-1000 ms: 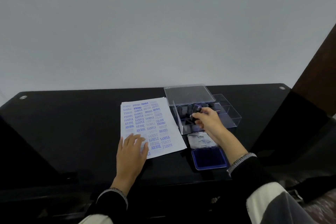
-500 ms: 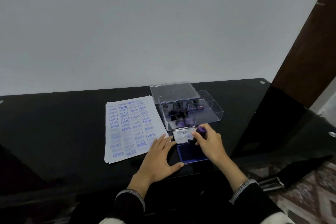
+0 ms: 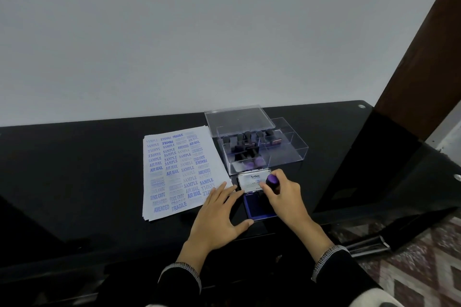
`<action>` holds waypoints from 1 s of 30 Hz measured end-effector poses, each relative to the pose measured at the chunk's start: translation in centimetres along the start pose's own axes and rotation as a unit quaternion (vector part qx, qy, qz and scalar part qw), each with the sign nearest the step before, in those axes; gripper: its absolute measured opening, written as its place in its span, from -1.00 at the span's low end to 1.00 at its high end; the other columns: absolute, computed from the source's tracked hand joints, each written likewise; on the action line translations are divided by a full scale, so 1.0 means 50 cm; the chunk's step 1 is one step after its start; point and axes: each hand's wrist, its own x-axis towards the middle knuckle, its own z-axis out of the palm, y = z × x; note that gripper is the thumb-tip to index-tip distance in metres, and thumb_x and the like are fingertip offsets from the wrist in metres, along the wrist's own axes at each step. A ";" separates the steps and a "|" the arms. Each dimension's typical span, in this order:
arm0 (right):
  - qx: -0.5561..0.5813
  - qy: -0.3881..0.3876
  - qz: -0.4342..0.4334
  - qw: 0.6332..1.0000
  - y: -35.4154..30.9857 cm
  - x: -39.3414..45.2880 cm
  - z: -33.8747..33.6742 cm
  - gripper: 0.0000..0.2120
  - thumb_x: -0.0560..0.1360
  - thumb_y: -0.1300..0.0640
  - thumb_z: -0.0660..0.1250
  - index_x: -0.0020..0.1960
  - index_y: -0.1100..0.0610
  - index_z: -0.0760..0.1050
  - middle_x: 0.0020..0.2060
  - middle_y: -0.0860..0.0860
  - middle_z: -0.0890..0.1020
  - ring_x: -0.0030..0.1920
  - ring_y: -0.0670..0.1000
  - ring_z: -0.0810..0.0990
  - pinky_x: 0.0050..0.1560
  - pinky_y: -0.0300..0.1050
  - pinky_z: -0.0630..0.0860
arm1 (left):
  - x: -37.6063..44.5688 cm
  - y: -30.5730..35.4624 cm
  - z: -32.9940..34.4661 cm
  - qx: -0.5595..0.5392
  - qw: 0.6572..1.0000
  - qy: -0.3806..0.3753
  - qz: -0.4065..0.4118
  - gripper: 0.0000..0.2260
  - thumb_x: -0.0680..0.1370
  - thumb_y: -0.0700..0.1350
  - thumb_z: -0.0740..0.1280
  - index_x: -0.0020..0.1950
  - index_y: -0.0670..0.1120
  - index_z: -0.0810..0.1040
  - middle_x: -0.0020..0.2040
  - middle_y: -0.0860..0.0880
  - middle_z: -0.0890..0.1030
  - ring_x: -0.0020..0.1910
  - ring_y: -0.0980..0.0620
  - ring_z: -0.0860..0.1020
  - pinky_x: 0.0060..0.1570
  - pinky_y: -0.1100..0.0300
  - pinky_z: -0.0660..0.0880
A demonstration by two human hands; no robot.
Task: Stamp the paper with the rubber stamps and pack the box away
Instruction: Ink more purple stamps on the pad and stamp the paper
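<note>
Rubber stamp (image 3: 272, 180), purple-handled: the right hand (image 3: 287, 197) is gripping it upright over the blue ink pad (image 3: 257, 205), whose lid is standing open. Paper (image 3: 174, 172), already densely stamped, is lying to the left, beyond the left hand (image 3: 219, 217), which is resting flat, fingers spread, beside the pad. Clear stamp box (image 3: 287, 154) is sitting open directly behind the pad on the worktop (image 3: 74, 169).

paper (image 3: 174, 172): blue stamped words SAMPLE, FRAGILE, AIR MAIL, AMENDED, FAX OUT, repeated in rows, some upside down, some too faint to read | ink pad lid (image 3: 252, 180): brand "Artline" in dark print on a white label; smaller lines beneath too small to read
</note>
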 end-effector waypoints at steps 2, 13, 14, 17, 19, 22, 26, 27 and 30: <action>-0.014 -0.007 -0.017 1.000 -0.001 0.002 0.004 -0.82 0.50 0.07 0.37 -0.01 0.08 0.39 -0.25 0.00 0.58 -0.27 -0.06 0.57 -0.23 -0.22 0.50 | -0.001 0.000 -0.001 0.001 1.000 0.001 -0.001 -0.31 0.47 0.42 0.11 0.53 0.15 0.15 0.53 0.16 0.14 0.54 0.17 -0.11 0.51 0.15 -0.20; -0.068 0.023 -0.097 0.993 0.002 -0.017 0.026 -0.85 0.50 0.16 0.37 -0.04 0.13 0.40 -0.27 -0.09 0.48 -0.32 -0.11 0.46 -0.31 -0.36 0.40 | -0.001 -0.002 0.001 -0.004 1.000 -0.006 -0.004 -0.30 0.46 0.43 0.09 0.53 0.14 0.15 0.54 0.16 0.13 0.54 0.18 -0.08 0.50 0.18 -0.20; -0.058 0.028 -0.090 0.994 0.003 -0.017 0.026 -0.85 0.49 0.17 0.38 -0.04 0.14 0.41 -0.28 -0.08 0.49 -0.32 -0.11 0.47 -0.30 -0.40 0.38 | -0.001 -0.001 0.000 -0.005 1.000 -0.006 -0.005 -0.30 0.46 0.43 0.09 0.53 0.14 0.14 0.54 0.16 0.13 0.54 0.18 -0.08 0.50 0.18 -0.20; -0.032 0.034 -0.074 0.996 0.002 -0.013 0.024 -0.85 0.48 0.20 0.40 -0.05 0.13 0.42 -0.29 -0.07 0.50 -0.33 -0.15 0.47 -0.28 -0.49 0.36 | -0.002 0.001 -0.002 -0.005 1.000 -0.009 -0.006 -0.30 0.46 0.43 0.09 0.53 0.15 0.13 0.54 0.16 0.12 0.54 0.18 -0.09 0.51 0.18 -0.20; -0.047 0.032 -0.085 0.995 0.003 -0.015 0.027 -0.84 0.48 0.20 0.39 -0.04 0.14 0.41 -0.28 -0.08 0.49 -0.32 -0.14 0.47 -0.29 -0.45 0.37 | -0.001 0.001 -0.002 -0.007 1.000 -0.011 -0.007 -0.30 0.46 0.43 0.08 0.53 0.15 0.13 0.54 0.17 0.12 0.54 0.18 -0.09 0.51 0.18 -0.20; -0.067 0.031 -0.093 0.993 0.005 -0.024 0.036 -0.84 0.50 0.19 0.37 0.02 0.15 0.41 -0.21 -0.04 0.52 -0.26 -0.04 0.52 -0.26 -0.23 0.50 | -0.001 0.000 -0.002 -0.007 1.000 -0.010 -0.007 -0.29 0.45 0.44 0.07 0.53 0.15 0.13 0.54 0.17 0.12 0.54 0.18 -0.09 0.51 0.18 -0.20; -0.047 0.046 -0.075 0.995 0.005 -0.025 0.036 -0.84 0.50 0.19 0.37 0.02 0.14 0.41 -0.22 -0.04 0.52 -0.26 -0.06 0.52 -0.26 -0.39 0.43 | -0.002 0.000 -0.001 -0.006 1.000 -0.011 -0.008 -0.29 0.46 0.43 0.07 0.53 0.15 0.13 0.54 0.17 0.11 0.54 0.18 -0.10 0.51 0.18 -0.21; -0.039 0.048 -0.071 0.996 0.005 -0.023 0.034 -0.84 0.49 0.20 0.38 0.00 0.13 0.41 -0.24 -0.05 0.52 -0.28 -0.08 0.51 -0.27 -0.44 0.39 | -0.002 0.000 -0.001 -0.006 1.000 -0.010 -0.008 -0.29 0.46 0.44 0.07 0.53 0.15 0.13 0.54 0.17 0.11 0.54 0.18 -0.10 0.51 0.17 -0.20; -0.040 0.044 -0.081 0.995 0.004 -0.026 0.034 -0.84 0.50 0.20 0.37 0.01 0.14 0.42 -0.23 -0.05 0.51 -0.26 -0.08 0.51 -0.25 -0.42 0.41 | -0.001 -0.001 0.000 -0.008 1.000 -0.009 -0.009 -0.30 0.46 0.43 0.09 0.53 0.15 0.14 0.54 0.17 0.12 0.54 0.19 -0.09 0.52 0.15 -0.17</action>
